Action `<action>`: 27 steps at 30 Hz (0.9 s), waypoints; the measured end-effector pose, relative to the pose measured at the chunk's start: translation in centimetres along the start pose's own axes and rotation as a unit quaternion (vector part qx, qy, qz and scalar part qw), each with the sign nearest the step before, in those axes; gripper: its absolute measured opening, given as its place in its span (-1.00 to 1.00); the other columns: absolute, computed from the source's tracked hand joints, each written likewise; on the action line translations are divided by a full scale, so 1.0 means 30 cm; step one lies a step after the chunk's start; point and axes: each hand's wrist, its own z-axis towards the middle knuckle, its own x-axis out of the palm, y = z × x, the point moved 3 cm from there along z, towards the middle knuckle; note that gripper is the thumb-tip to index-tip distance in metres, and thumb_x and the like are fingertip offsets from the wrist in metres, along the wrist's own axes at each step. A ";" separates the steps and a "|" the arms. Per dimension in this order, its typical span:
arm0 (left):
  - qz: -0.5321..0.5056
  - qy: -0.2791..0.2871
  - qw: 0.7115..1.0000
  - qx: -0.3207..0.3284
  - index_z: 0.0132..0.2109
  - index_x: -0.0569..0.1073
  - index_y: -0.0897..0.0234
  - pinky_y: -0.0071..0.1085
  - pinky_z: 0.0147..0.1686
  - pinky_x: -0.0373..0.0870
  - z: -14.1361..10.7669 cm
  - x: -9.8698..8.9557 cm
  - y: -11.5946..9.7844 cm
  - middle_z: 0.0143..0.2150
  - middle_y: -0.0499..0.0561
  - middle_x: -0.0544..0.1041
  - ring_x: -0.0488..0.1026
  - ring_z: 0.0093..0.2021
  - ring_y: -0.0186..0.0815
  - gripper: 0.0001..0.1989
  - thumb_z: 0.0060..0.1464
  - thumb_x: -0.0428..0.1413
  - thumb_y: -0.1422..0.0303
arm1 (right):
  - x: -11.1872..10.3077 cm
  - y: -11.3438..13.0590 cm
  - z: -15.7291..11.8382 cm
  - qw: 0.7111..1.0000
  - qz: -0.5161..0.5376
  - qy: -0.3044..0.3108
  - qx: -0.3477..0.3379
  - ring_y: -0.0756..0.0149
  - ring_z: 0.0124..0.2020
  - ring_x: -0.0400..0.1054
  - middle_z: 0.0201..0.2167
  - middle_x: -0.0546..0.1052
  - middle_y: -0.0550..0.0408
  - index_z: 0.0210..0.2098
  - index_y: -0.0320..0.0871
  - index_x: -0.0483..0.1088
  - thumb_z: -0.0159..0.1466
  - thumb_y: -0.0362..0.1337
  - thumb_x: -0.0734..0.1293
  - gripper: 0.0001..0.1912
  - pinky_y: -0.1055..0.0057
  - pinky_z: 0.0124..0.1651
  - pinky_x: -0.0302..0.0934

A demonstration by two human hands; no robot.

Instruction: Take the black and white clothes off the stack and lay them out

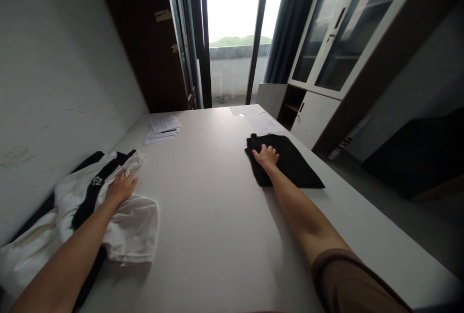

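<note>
On the right of the white table [203, 206] lies a flat, folded black garment [293, 163]. My right hand [267, 156] rests on its upper left part with the fingers spread. At the left, a loose heap of white and black clothing [134, 231] lies crumpled against the wall side. My left hand [122, 187] is on the white cloth near the top of this heap, its fingers apart and partly sunk in the folds. A white printed mark shows on the black part beside it.
Papers with a dark pen [163, 126] lie at the table's far left. More sheets [263, 122] are at the far right corner. A wall [65, 85] borders the left side; a glass-door cabinet [326, 27] stands beyond the right edge.
</note>
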 end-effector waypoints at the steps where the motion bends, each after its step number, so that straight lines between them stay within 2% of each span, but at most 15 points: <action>1: -0.007 -0.016 1.000 0.014 0.20 0.46 0.30 0.00 0.28 0.23 -0.006 -0.003 -0.008 0.32 0.27 0.36 0.29 0.31 0.08 -0.48 0.28 -0.13 0.16 | -0.002 0.004 0.018 1.000 -0.003 0.003 -0.004 -0.05 0.13 0.20 0.09 0.38 -0.31 0.12 -0.27 0.39 0.38 -0.04 0.30 -0.53 0.04 0.14 0.01; 4: -0.042 -0.067 0.996 0.037 0.09 0.53 0.28 -0.11 0.34 0.19 -0.024 -0.007 -0.028 0.32 0.22 0.37 0.28 0.33 -0.01 -0.51 0.28 -0.15 0.16 | -0.023 0.009 0.062 0.999 0.020 0.015 -0.022 0.06 0.02 0.25 -0.04 0.46 -0.22 -0.01 -0.26 0.47 0.40 -0.25 0.23 -0.72 0.09 0.10 -0.01; 7: -0.122 -0.109 0.985 0.057 0.01 0.56 0.25 -0.11 0.35 0.18 -0.033 -0.020 -0.060 0.28 0.20 0.41 0.31 0.31 -0.04 -0.53 0.27 -0.15 0.15 | -0.067 0.028 0.069 0.994 0.101 -0.035 -0.030 0.14 -0.10 0.28 -0.18 0.48 -0.11 -0.09 -0.24 0.48 0.40 -0.30 0.19 -0.74 0.18 0.02 0.03; 9: -0.185 -0.134 0.971 0.066 -0.05 0.56 0.24 -0.06 0.35 0.19 -0.032 -0.045 -0.107 0.23 0.18 0.45 0.35 0.27 -0.03 -0.56 0.25 -0.12 0.14 | -0.100 0.074 0.029 0.985 0.141 -0.088 -0.047 0.16 -0.10 0.28 -0.19 0.47 -0.06 -0.12 -0.21 0.47 0.40 -0.27 0.20 -0.76 0.23 0.01 0.05; 11: -0.260 -0.148 0.952 0.072 -0.08 0.56 0.22 -0.04 0.33 0.22 -0.025 -0.084 -0.181 0.17 0.16 0.50 0.38 0.24 -0.04 -0.59 0.24 -0.09 0.12 | -0.124 0.155 -0.066 0.975 0.168 -0.104 -0.098 0.17 -0.07 0.28 -0.18 0.46 -0.01 -0.18 -0.15 0.46 0.41 -0.22 0.21 -0.79 0.28 0.03 0.08; 12: -0.302 -0.148 0.939 0.074 -0.08 0.56 0.22 -0.05 0.31 0.25 -0.022 -0.108 -0.228 0.14 0.15 0.52 0.40 0.22 -0.06 -0.59 0.25 -0.09 0.12 | -0.138 0.206 -0.138 0.956 0.219 -0.107 -0.166 0.17 -0.07 0.28 -0.20 0.46 -0.02 -0.23 -0.14 0.45 0.42 -0.22 0.22 -0.79 0.27 0.04 0.09; 14: -0.393 -0.128 0.907 0.080 -0.07 0.55 0.23 -0.10 0.24 0.35 -0.018 -0.162 -0.334 0.08 0.13 0.56 0.46 0.14 -0.11 -0.59 0.29 -0.09 0.10 | -0.160 0.307 -0.324 0.888 0.322 -0.061 -0.323 0.20 -0.11 0.30 -0.23 0.47 0.00 -0.28 -0.12 0.44 0.44 -0.20 0.23 -0.78 0.27 0.04 0.13; 16: -0.459 -0.104 0.878 0.091 -0.05 0.55 0.26 -0.15 0.15 0.43 -0.022 -0.225 -0.444 0.01 0.12 0.60 0.52 0.05 -0.14 -0.58 0.31 -0.09 0.09 | -0.174 0.387 -0.542 0.789 0.370 0.056 -0.487 0.26 -0.20 0.31 -0.31 0.47 0.05 -0.33 -0.11 0.43 0.44 -0.20 0.25 -0.76 0.30 0.01 0.15; 18: -0.484 -0.094 0.863 0.113 -0.04 0.55 0.25 -0.19 0.10 0.45 -0.037 -0.293 -0.543 -0.01 0.11 0.61 0.53 0.03 -0.15 -0.59 0.32 -0.07 0.10 | -0.182 0.426 -0.745 0.661 0.370 0.182 -0.627 0.30 -0.22 0.34 -0.31 0.50 0.07 -0.28 -0.10 0.46 0.42 -0.18 0.30 -0.81 0.32 0.01 0.17; 20: -0.482 -0.096 0.860 0.141 -0.05 0.56 0.23 -0.21 0.09 0.45 -0.063 -0.357 -0.626 -0.01 0.09 0.60 0.52 0.05 -0.15 -0.62 0.33 -0.06 0.13 | -0.187 0.430 -0.879 0.561 0.362 0.260 -0.697 0.33 -0.21 0.37 -0.29 0.55 0.08 -0.27 -0.10 0.47 0.41 -0.17 0.32 -0.82 0.35 0.01 0.17; 21: -0.476 -0.096 0.860 0.155 -0.05 0.56 0.22 -0.22 0.09 0.45 -0.079 -0.381 -0.662 0.00 0.08 0.60 0.52 0.06 -0.16 -0.64 0.34 -0.06 0.15 | -0.186 0.427 -0.914 0.531 0.356 0.289 -0.713 0.34 -0.21 0.38 -0.28 0.56 0.07 -0.27 -0.10 0.48 0.41 -0.15 0.33 -0.81 0.37 0.01 0.18; 22: -0.467 -0.090 0.863 0.173 -0.05 0.56 0.21 -0.23 0.08 0.45 -0.097 -0.398 -0.696 0.00 0.07 0.59 0.51 0.06 -0.17 -0.66 0.34 -0.06 0.17 | -0.184 0.423 -0.930 0.514 0.351 0.314 -0.716 0.34 -0.21 0.39 -0.28 0.57 0.07 -0.26 -0.11 0.48 0.42 -0.14 0.33 -0.80 0.37 0.01 0.18; 23: -0.454 -0.075 0.866 0.197 -0.05 0.56 0.20 -0.23 0.09 0.45 -0.119 -0.407 -0.730 0.00 0.06 0.58 0.51 0.06 -0.17 -0.67 0.35 -0.06 0.20 | -0.181 0.419 -0.930 0.509 0.350 0.337 -0.710 0.34 -0.21 0.40 -0.28 0.58 0.05 -0.26 -0.12 0.49 0.42 -0.13 0.32 -0.78 0.37 0.01 0.19; 25: -0.412 -0.021 0.871 0.265 -0.05 0.57 0.17 -0.22 0.15 0.42 -0.170 -0.397 -0.801 0.03 0.04 0.57 0.50 0.08 -0.19 -0.70 0.34 -0.05 0.24 | -0.179 0.414 -0.898 0.519 0.366 0.377 -0.674 0.32 -0.20 0.41 -0.27 0.58 0.02 -0.26 -0.14 0.49 0.42 -0.10 0.32 -0.75 0.36 0.03 0.22; 27: -0.357 0.033 0.872 0.333 -0.01 0.57 0.14 -0.19 0.23 0.36 -0.229 -0.361 -0.872 0.11 0.04 0.54 0.45 0.15 -0.18 -0.73 0.32 0.00 0.27 | -0.184 0.411 -0.856 0.535 0.401 0.425 -0.610 0.32 -0.21 0.41 -0.28 0.56 0.00 -0.26 -0.17 0.48 0.41 -0.06 0.32 -0.70 0.37 -0.02 0.26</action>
